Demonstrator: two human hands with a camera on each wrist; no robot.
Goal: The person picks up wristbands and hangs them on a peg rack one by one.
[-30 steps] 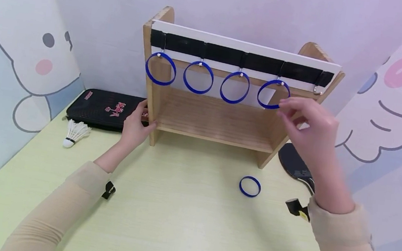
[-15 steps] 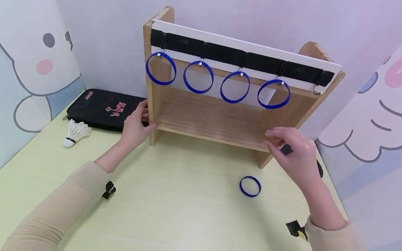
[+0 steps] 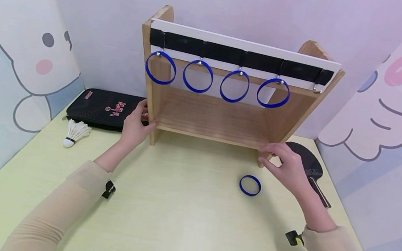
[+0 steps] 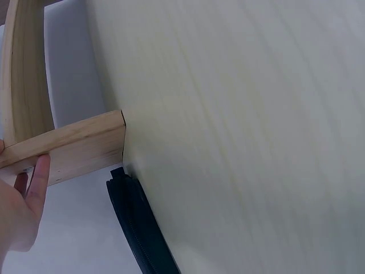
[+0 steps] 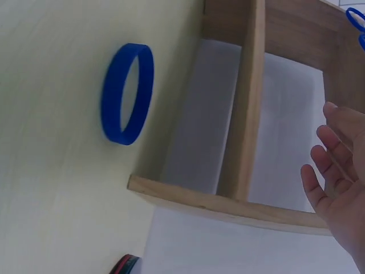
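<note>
A wooden shelf (image 3: 209,118) stands on the table, with a white board and black strip (image 3: 224,54) along its top front. Several blue wristbands (image 3: 159,82) hang from hooks on it; the rightmost hook (image 3: 316,90) carries none. Another blue wristband (image 3: 251,195) lies on the table before the right leg, larger in the right wrist view. My left hand (image 3: 134,129) grips the left side panel (image 4: 85,145), thumb at its front edge. Beside the right leg, above the loose band, my right hand (image 3: 286,165) hovers with loosely bent fingers (image 5: 325,165), holding nothing.
Left of the shelf lies a black zipped case (image 3: 101,109), with a white shuttlecock (image 3: 75,133) in front. A black table tennis bat (image 3: 307,161) rests to the right, partly behind my right hand. Printed walls border the table (image 3: 174,222).
My right hand has left the fourth hanging wristband and come down toward the shelf's right leg, near the loose band. The left hand stays on the side panel.
</note>
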